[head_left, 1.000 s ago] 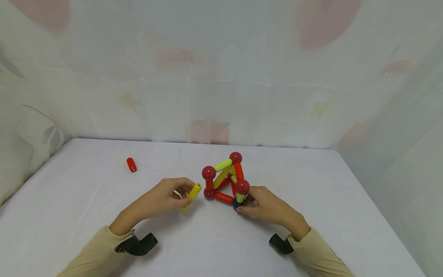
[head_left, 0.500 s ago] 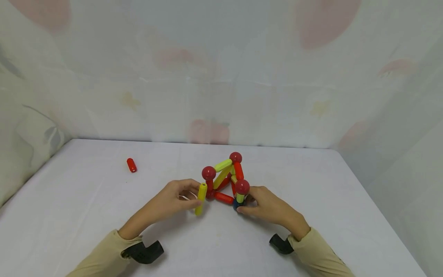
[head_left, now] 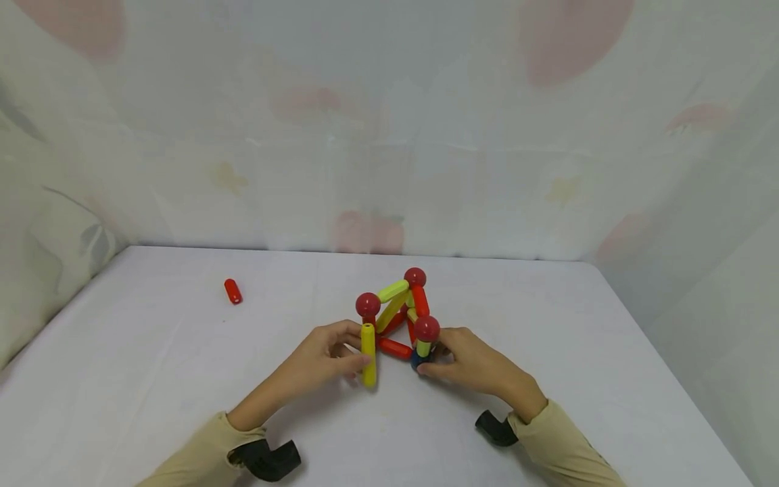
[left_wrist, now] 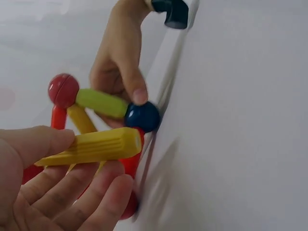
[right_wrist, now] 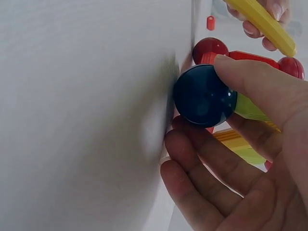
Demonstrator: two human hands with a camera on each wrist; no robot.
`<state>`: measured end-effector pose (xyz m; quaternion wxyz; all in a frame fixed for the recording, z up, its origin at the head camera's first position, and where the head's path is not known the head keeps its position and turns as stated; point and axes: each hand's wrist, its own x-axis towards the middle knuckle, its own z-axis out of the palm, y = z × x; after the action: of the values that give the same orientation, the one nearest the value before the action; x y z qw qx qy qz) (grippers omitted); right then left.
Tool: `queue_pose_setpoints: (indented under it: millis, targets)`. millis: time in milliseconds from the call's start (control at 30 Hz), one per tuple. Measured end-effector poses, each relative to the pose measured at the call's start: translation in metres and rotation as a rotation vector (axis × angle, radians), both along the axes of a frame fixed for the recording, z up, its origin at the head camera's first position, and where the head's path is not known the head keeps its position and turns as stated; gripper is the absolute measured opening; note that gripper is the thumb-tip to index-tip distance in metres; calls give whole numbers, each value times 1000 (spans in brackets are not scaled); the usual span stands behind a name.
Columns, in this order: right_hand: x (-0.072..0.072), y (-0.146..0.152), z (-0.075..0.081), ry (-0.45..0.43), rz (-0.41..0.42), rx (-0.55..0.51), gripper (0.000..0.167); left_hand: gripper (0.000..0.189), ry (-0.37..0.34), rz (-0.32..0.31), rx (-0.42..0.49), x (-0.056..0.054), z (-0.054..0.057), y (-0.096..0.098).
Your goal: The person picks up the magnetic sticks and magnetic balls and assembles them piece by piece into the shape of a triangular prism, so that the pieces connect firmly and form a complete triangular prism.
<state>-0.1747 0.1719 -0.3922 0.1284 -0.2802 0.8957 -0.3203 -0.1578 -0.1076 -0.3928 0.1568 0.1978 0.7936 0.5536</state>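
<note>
My left hand (head_left: 325,358) pinches a yellow rod (head_left: 368,355) between thumb and fingers, held nearly upright in the head view. The rod is just in front of the left corner of a small frame of balls and rods, hiding part of it. My right hand (head_left: 477,365) grips the dark blue ball (right_wrist: 204,96) at the frame's near right bottom corner, thumb on the ball. Above that ball, a short green rod (head_left: 422,348) carries a red ball (head_left: 427,329). Other red balls (head_left: 368,305) and red, yellow and green rods make up the rest.
A loose red rod (head_left: 233,291) lies at the back left of the white-covered table (head_left: 152,338). A patterned cloth (head_left: 389,135) hangs behind the table. Black angled pieces (head_left: 268,460) stick out from both sleeves.
My left hand has moved right to the frame's left corner, turning the yellow rod from slanted to nearly upright. The right hand keeps its place on the blue ball.
</note>
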Motion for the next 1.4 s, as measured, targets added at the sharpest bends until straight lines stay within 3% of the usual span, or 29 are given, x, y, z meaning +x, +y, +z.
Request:
queue_pose_setpoints:
  millis: [167, 367, 800, 933, 1200, 1400]
  targets:
    - [-1, 0, -2, 5, 0, -4, 28, 41, -45, 24, 72, 6, -8, 12]
    - [-1, 1, -3, 15, 7, -7, 28, 40, -71, 116, 136, 13, -11, 25]
    - [0, 3, -4, 34, 40, -40, 30, 34, 18, 217, 246, 16, -10, 48]
    - [0, 4, -3, 41, 42, -47, 30, 33, 29, 232, 249, 16, -11, 49]
    - [0, 4, -3, 36, 31, -36, 33, 35, 42, 204, 230, 13, -16, 48]
    - [0, 4, -3, 37, 28, -26, 33, 32, 61, 235, 124, 11, -16, 45]
